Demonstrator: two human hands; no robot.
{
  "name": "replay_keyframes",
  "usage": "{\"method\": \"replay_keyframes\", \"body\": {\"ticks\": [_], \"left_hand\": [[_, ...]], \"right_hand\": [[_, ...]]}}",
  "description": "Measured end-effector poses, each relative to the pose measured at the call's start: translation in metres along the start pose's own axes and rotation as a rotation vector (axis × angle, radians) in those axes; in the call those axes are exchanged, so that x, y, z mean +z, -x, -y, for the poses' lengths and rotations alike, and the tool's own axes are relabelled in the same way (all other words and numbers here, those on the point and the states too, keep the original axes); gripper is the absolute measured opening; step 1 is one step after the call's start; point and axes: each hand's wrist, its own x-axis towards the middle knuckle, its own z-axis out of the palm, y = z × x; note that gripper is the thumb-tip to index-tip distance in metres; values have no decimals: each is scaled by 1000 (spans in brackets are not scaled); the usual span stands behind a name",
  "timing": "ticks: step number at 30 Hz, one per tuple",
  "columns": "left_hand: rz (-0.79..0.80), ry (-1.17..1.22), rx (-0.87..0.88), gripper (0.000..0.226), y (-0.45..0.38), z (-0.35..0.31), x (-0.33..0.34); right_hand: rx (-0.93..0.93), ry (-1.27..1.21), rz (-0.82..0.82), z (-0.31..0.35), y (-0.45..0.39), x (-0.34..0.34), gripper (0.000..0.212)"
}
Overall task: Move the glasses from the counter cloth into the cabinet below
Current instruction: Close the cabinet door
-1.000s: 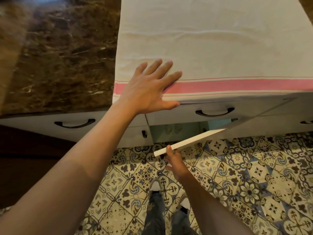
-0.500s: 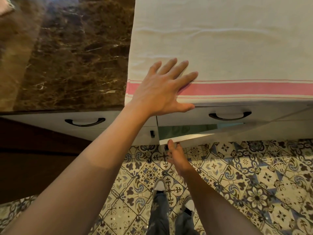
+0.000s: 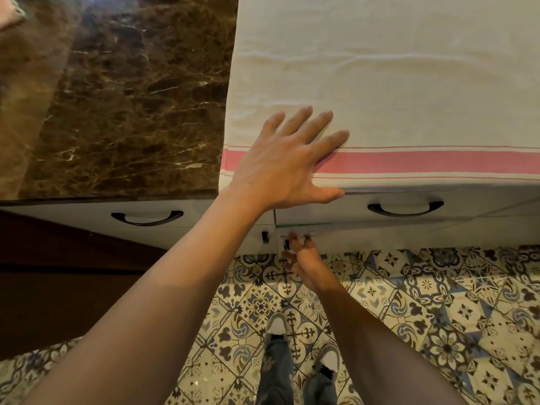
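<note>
The cream counter cloth with a pink stripe covers the counter's right part; no glasses show on it. My left hand lies flat and spread on the cloth's front left corner, holding nothing. Below the counter edge, my right hand has its fingers on the left edge of the white cabinet door, which stands nearly flush with the cabinet front. The inside of the cabinet is hidden.
Dark brown marble counter lies left of the cloth. White drawers with black handles run under the edge. Patterned floor tiles and my shoes are below. Dark wood floor at left.
The cabinet door has swung from wide open to almost closed, pushed by my right hand. The view has shifted left. My left hand has stayed on the cloth.
</note>
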Motion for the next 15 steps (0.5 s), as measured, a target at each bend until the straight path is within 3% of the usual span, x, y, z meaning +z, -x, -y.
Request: {"method": "replay_keyframes", "body": {"ticks": [6, 15], "left_hand": [[-6, 6, -4, 91, 0, 0, 0], [-11, 5, -3, 91, -1, 0, 2]], "right_hand": [[6, -18, -4, 8, -1, 4, 32], [9, 32, -39, 17, -11, 11, 57]]}}
